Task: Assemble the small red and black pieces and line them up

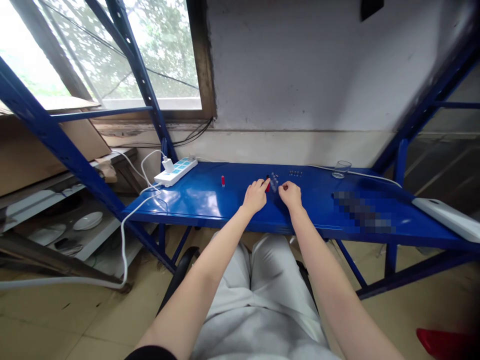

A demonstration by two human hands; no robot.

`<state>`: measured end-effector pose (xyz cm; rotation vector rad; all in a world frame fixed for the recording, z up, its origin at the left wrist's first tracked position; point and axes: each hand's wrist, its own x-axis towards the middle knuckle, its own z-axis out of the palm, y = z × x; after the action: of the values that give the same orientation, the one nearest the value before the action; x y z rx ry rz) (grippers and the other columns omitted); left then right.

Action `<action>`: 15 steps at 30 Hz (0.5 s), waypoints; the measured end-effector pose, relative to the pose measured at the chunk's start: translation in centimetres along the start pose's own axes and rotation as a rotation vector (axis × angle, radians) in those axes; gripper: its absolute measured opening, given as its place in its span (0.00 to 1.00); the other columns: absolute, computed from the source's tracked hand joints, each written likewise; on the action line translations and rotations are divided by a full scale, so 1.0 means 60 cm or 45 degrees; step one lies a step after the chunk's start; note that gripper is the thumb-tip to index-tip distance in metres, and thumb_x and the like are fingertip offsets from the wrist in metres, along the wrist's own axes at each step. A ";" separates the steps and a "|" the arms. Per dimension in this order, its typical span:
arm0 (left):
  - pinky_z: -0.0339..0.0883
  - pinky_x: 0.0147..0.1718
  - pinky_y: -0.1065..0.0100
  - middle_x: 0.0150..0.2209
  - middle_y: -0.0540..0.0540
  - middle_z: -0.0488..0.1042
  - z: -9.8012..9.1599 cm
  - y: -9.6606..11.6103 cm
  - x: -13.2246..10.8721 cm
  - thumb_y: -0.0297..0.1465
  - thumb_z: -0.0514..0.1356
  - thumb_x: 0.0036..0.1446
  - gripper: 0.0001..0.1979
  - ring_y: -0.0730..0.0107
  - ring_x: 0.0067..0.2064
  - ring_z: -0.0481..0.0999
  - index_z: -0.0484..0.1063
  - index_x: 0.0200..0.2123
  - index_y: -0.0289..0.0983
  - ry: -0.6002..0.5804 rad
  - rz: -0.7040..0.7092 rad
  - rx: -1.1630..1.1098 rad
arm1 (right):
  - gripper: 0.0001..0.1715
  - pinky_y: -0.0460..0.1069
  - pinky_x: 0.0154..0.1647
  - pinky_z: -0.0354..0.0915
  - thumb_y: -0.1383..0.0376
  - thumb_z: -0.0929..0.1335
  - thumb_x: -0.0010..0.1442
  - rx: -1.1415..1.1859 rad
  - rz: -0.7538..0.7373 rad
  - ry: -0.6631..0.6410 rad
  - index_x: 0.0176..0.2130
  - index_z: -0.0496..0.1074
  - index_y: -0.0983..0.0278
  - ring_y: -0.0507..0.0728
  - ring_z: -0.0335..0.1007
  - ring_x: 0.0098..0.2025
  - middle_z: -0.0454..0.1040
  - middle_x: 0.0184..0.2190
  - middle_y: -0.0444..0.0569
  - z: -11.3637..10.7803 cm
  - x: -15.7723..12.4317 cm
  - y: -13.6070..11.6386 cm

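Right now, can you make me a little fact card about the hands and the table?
Table: blue
Left hand: at a small red item; grip unclear
Right hand: fingers curled, near small clear pieces; grip unclear
Left of hands: small red-and-white cylinder, white power strip
Right of hands: clear cup

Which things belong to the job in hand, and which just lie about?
Likely job:
red piece by left hand
clear pieces by right hand
perhaps row of small pieces
perhaps red-and-white piece

Likely just lying about:
power strip
clear cup
white object
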<state>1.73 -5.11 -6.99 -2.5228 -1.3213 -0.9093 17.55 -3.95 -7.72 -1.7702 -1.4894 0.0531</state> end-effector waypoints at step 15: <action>0.62 0.43 0.60 0.52 0.41 0.62 0.004 -0.006 -0.003 0.24 0.47 0.55 0.20 0.61 0.47 0.64 0.65 0.51 0.39 -0.014 -0.001 -0.029 | 0.12 0.50 0.36 0.58 0.58 0.63 0.49 -0.306 -0.145 -0.221 0.30 0.70 0.64 0.59 0.67 0.39 0.73 0.32 0.52 0.002 -0.005 -0.004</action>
<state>1.51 -4.92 -7.35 -2.5483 -1.3224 -0.9168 17.16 -4.14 -7.80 -1.9050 -1.7819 -0.0327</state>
